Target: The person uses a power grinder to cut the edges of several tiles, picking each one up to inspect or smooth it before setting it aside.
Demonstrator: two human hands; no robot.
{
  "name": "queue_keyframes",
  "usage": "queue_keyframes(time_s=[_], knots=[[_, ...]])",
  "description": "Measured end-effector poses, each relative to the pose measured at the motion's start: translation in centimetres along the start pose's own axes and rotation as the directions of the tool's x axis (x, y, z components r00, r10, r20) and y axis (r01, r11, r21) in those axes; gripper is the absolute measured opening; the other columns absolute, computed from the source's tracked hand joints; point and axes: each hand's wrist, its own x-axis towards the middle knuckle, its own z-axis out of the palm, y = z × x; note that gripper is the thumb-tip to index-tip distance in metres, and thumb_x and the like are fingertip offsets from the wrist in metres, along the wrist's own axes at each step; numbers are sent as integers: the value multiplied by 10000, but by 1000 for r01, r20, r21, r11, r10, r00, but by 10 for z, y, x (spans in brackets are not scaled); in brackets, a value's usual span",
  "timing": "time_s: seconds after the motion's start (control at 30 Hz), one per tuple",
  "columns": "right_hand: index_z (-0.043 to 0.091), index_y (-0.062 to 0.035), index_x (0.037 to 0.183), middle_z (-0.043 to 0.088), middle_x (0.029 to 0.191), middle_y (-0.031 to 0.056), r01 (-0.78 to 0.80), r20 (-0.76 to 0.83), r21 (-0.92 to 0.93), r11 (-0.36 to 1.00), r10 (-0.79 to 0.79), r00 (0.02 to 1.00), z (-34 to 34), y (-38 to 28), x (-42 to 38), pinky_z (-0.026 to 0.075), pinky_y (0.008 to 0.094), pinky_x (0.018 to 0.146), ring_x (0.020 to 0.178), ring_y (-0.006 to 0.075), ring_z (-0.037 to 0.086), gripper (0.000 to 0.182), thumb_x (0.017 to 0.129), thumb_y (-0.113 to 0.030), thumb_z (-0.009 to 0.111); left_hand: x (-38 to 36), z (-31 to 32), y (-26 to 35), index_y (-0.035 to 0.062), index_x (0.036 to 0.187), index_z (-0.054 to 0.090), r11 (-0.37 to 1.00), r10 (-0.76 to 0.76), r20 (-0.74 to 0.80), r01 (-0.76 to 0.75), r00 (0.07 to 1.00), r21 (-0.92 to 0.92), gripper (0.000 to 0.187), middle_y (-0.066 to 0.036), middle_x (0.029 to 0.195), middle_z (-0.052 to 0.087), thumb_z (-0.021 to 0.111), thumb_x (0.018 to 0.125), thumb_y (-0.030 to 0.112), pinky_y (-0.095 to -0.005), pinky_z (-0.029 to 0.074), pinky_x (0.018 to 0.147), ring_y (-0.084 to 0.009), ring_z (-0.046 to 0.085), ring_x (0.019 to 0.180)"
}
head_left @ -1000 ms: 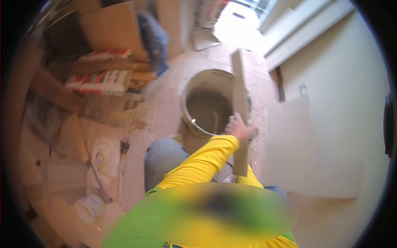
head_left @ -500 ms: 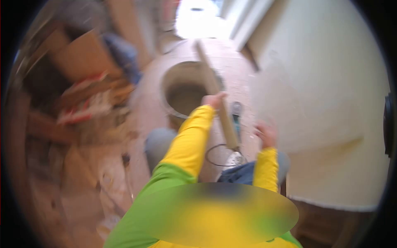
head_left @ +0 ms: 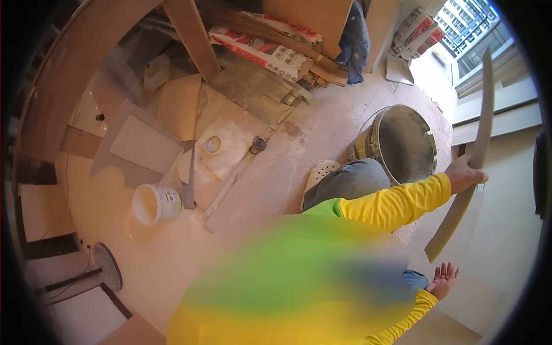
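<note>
My left hand [head_left: 464, 175] is closed around the middle of a long, flat wooden strip [head_left: 482, 135], held up at the right of the view near the pale wall panel. The strip slants, with one end high by the window and the other low, above my right hand [head_left: 443, 280]. That right hand is open, palm up and fingers spread, with nothing in it. Beside my bent knee stands a large, dirty bucket [head_left: 376, 135], its inside coated grey. I cannot make out any contents.
A white pail [head_left: 156, 204] stands on the dusty floor at left, near a tape roll [head_left: 213, 145] and a long-handled tool [head_left: 233, 181]. Flattened bags [head_left: 259, 54], boards and a blue stained cloth [head_left: 352, 43] lie at the back. A round disc [head_left: 108, 266] is at lower left.
My view has swung left, so the bucket and wall now appear further right. The strip stays in my left hand, and my right hand remains free of objects.
</note>
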Motion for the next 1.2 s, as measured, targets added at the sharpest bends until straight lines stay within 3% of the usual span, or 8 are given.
queue_keyframes(time_s=[0.2,0.33,0.4,0.47,0.53,0.73,0.97,1.2], knots=[[366,-81,1563,589,1411,166,-73,-151,-370,926,17,988,-51,5,35,530,399,924,1185,287,639,669,1025,-377,630,2,-60,106,-38,1272,588,857,489,-75,-461,869,231,807,-173,1158,690,930,650,345,-354,544,937,-256,676,1027],[399,-41,1538,596,1380,201,-94,-61,-442,892,75,995,-79,47,30,544,397,907,1199,293,632,673,1010,-369,657,-25,-175,175,12,1241,637,470,768,114,-675,630,569,730,-142,1097,734,936,634,287,-363,555,927,-272,705,1011],[413,-18,1522,604,1347,200,-65,-38,-417,906,54,998,-89,58,37,556,383,883,1179,287,636,671,1004,-359,669,-96,-218,214,-62,1525,370,266,649,-145,-45,747,963,1049,-287,1292,636,852,695,363,-403,494,1024,-364,647,1182],[427,5,1507,612,1314,198,-43,-8,-396,917,43,999,-94,62,39,567,370,860,1158,281,640,670,998,-349,681,-142,-260,219,15,1374,549,485,591,-81,-274,802,831,803,-135,1254,659,925,707,255,-346,517,993,-220,649,1123],[441,41,1483,616,1264,181,-35,43,-461,887,62,997,-86,60,42,582,338,824,1123,258,640,662,992,-324,693,-192,-333,191,11,1423,509,185,699,-28,-144,715,972,855,-142,1309,620,918,708,240,-356,464,1070,-240,601,1212],[445,42,1484,612,1278,185,-16,92,-556,831,80,993,-63,50,42,588,343,822,1116,269,649,661,990,-317,697,-377,-413,37,6,1451,475,432,330,-533,378,779,819,972,-206,1338,567,904,621,277,-414,414,1125,-348,542,1270],[435,48,1491,591,1357,221,14,135,-612,790,87,987,-72,55,60,573,383,916,1174,334,651,700,983,-350,705,-501,-419,-118,25,1444,477,326,92,-837,778,540,537,1035,-249,1352,565,922,575,367,-470,424,1121,-414,509,1301],[449,56,1479,570,1403,213,22,145,-660,751,98,985,-81,53,65,565,387,940,1161,339,659,713,978,-380,708,-545,-443,-142,63,1430,469,225,228,-915,896,333,383,1056,-238,1335,569,926,542,404,-500,432,1098,-423,523,1263]])
